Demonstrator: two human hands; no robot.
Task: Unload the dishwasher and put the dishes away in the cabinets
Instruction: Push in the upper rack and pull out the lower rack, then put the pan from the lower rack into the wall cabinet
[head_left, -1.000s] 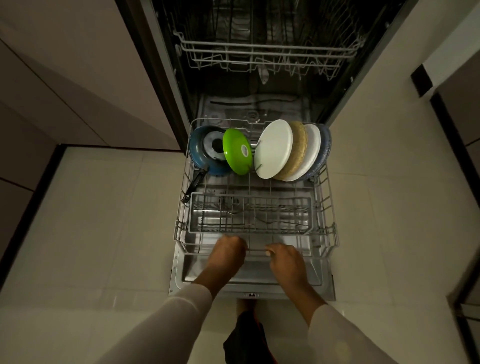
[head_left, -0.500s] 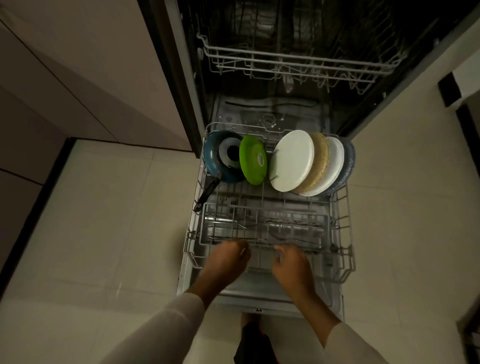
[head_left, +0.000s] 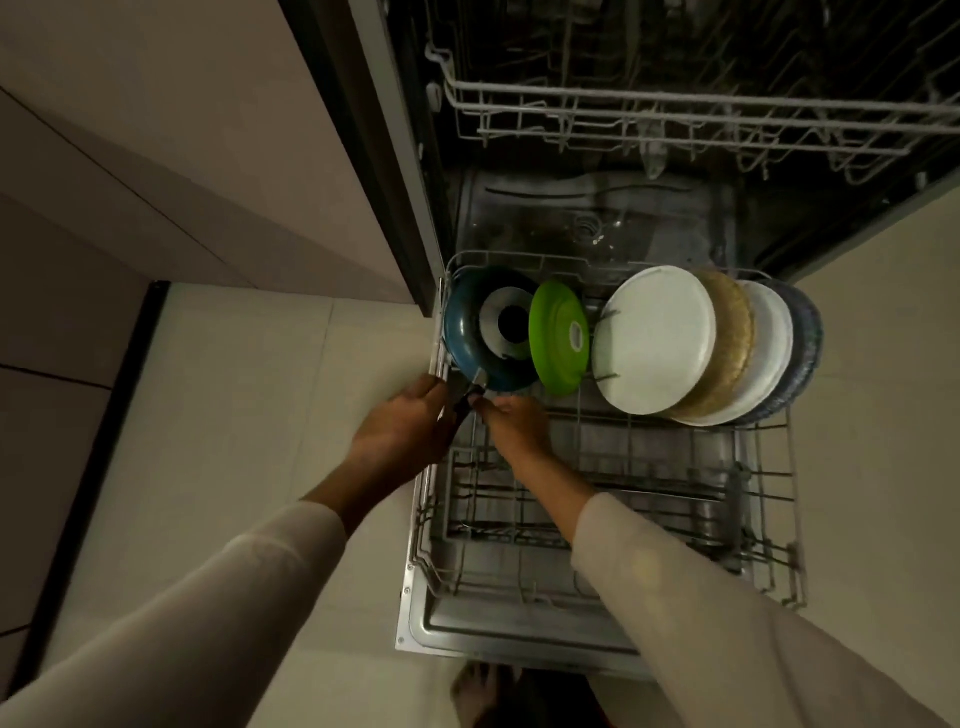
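Dim kitchen: lower rack (head_left: 790, 493) holds pan (head_left: 462, 335) and five plates (head_left: 654, 338)

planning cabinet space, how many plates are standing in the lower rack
5. The green plate stands beside the blue pan; right of it, overlapping: front white plate, tan plate, second white plate, blue-grey plate at the end. Another could hide behind.

Barely any of the pan handle (head_left: 464, 404) on show, mostly swallowed by the gripping left hand (head_left: 402, 431). Can't make out the right hand (head_left: 514, 423) fingertips, so no telling if pinching anything. Just slivers of the tan plate (head_left: 732, 343), back white plate (head_left: 774, 358) and blue plate (head_left: 809, 348) behind the front white plate (head_left: 654, 340). Top and right of the upper rack (head_left: 675, 111) chopped off. Sticker on the green plate (head_left: 558, 338) too tiny to read.
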